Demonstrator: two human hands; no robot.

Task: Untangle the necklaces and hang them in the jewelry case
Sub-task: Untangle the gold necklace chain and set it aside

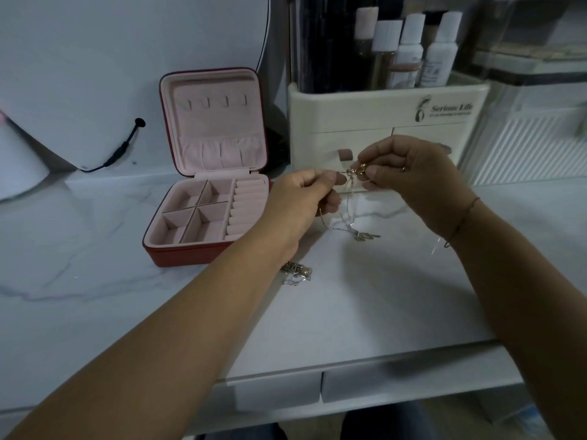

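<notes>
Both hands are raised above the white table, working a tangle of thin necklaces (351,198). My left hand (305,198) pinches a chain at its fingertips. My right hand (409,173) pinches the gold knot of pendants (360,169) just to the right. Silver chains hang from the knot down to the table, ending in a small pendant (365,236). Another small heap of chain (297,271) lies on the table beside my left forearm. The red jewelry case (203,249) stands open at the left, with pink lining and a row of hooks (216,102) in its lid.
A cream cosmetics organiser (381,122) with bottles (409,49) stands right behind the hands. A white round mirror or lamp (95,74) with a black cable (127,144) leans at the far left. The table's front edge (365,360) has drawers under it.
</notes>
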